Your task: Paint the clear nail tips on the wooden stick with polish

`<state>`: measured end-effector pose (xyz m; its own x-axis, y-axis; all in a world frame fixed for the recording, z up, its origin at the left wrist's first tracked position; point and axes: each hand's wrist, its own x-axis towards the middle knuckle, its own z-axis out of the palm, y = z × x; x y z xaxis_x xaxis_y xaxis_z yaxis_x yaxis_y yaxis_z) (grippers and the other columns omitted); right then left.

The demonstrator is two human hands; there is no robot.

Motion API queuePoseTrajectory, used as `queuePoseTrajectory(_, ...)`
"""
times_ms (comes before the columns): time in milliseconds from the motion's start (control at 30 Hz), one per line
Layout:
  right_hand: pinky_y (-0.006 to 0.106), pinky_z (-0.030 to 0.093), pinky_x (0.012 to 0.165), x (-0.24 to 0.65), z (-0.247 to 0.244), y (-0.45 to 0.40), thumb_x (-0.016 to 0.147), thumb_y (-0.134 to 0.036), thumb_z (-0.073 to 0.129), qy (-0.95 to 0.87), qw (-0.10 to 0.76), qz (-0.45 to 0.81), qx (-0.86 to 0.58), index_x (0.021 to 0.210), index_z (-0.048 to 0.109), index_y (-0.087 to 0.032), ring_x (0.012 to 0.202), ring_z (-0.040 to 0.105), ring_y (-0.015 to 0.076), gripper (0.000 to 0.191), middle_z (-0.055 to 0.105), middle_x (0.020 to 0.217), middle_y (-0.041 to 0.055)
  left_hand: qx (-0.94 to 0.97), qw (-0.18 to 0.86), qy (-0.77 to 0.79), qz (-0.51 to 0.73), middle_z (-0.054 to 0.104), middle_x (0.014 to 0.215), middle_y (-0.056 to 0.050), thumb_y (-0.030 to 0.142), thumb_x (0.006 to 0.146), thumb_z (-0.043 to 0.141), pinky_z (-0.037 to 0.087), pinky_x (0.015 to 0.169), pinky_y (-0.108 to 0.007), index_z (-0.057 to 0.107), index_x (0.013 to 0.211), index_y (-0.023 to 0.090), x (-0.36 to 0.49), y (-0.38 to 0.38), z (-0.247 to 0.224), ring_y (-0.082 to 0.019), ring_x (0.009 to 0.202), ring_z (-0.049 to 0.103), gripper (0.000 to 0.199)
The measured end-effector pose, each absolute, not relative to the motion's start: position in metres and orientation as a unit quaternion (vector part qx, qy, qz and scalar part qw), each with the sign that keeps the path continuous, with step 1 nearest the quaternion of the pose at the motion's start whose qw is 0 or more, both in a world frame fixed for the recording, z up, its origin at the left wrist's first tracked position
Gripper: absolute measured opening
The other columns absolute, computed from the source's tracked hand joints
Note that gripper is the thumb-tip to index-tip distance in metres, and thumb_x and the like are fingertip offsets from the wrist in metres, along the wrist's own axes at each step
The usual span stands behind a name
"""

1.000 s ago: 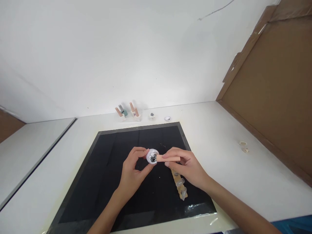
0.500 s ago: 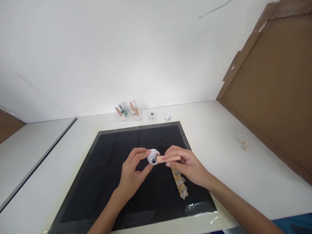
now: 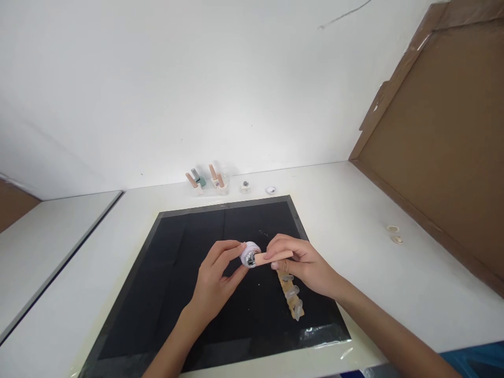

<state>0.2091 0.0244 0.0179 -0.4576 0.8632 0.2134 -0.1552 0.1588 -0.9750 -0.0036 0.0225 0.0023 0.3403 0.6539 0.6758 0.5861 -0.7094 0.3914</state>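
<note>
Between its thumb and fingers, my left hand [image 3: 216,278] pinches a small round white jar [image 3: 250,254] with silvery contents, its opening tilted toward me. My right hand [image 3: 301,262] grips a pink cap-like handle [image 3: 275,256], whose left end reaches the jar's mouth. Any brush tip there cannot be made out. Partly under my right hand, a tan strip [image 3: 291,299] with several clear nail-shaped pieces lies on the black mat [image 3: 173,294].
Behind the mat stand several bottles [image 3: 218,184] with pink or grey-green caps, a small white block [image 3: 245,187] and a shallow white dish [image 3: 271,190]. Two small round pieces [image 3: 397,239] lie at right, near a cardboard panel [image 3: 441,147].
The jar and the pink handle have shifted very slightly to the right. The handle's right end is tilted up a little more. Both hands keep their holds.
</note>
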Motion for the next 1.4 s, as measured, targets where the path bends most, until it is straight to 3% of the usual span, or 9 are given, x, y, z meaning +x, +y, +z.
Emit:
queuePoseTrajectory(433, 0.029, 0.044, 0.069, 0.214, 0.02, 0.026, 0.085, -0.019, 0.06, -0.655, 0.417, 0.565, -0.28, 0.09, 0.069, -0.025, 0.078, 0.054, 0.0137, 0.013, 0.055, 0.084, 0.0006, 0.844, 0.008, 0.375, 0.383, 0.063, 0.096, -0.008, 0.013, 0.083, 0.056, 0.053, 0.072, -0.03, 0.055, 0.113, 0.023, -0.005, 0.022, 0.005, -0.018, 0.084, 0.062, 0.032)
queuePoseTrajectory(700, 0.027, 0.041, 0.064, 0.216, 0.022, 0.026, 0.084, -0.02, 0.059, -0.646, 0.397, 0.582, -0.294, 0.088, 0.068, -0.024, 0.074, 0.052, 0.0133, 0.011, 0.054, 0.083, 0.0006, 0.855, -0.006, 0.364, 0.37, 0.062, 0.097, -0.008, 0.008, 0.082, 0.057, 0.052, 0.075, -0.029, 0.055, 0.114, 0.021, -0.005, 0.022, 0.005, -0.018, 0.086, 0.06, 0.034)
queuePoseTrajectory(1033, 0.024, 0.036, 0.053, 0.22, 0.025, 0.027, 0.08, -0.03, 0.065, -0.583, 0.408, 0.639, -0.293, 0.082, 0.066, -0.021, 0.059, 0.045, 0.011, 0.009, 0.053, 0.07, -0.0013, 0.842, -0.008, 0.387, 0.376, 0.063, 0.097, -0.008, 0.015, 0.083, 0.057, 0.053, 0.075, -0.031, 0.055, 0.116, 0.024, -0.008, 0.024, 0.002, -0.019, 0.086, 0.062, 0.034)
queuePoseTrajectory(1167, 0.025, 0.04, 0.055, 0.222, 0.023, 0.028, 0.077, -0.035, 0.069, -0.537, 0.438, 0.657, -0.296, 0.084, 0.068, -0.021, 0.06, 0.05, 0.0114, 0.016, 0.058, 0.073, 0.0001, 0.827, 0.012, 0.414, 0.381, 0.064, 0.095, -0.008, 0.018, 0.082, 0.06, 0.054, 0.074, -0.03, 0.058, 0.111, 0.022, -0.008, 0.025, 0.001, -0.019, 0.085, 0.063, 0.03)
queuePoseTrajectory(1400, 0.024, 0.043, 0.056, 0.222, 0.021, 0.028, 0.078, -0.036, 0.069, -0.497, 0.475, 0.667, -0.287, 0.086, 0.07, -0.021, 0.055, 0.051, 0.0099, 0.018, 0.058, 0.06, -0.0023, 0.797, 0.121, 0.476, 0.352, 0.067, 0.097, -0.008, 0.024, 0.078, 0.063, 0.054, 0.075, -0.035, 0.063, 0.107, 0.022, -0.005, 0.03, -0.005, -0.022, 0.087, 0.064, 0.029)
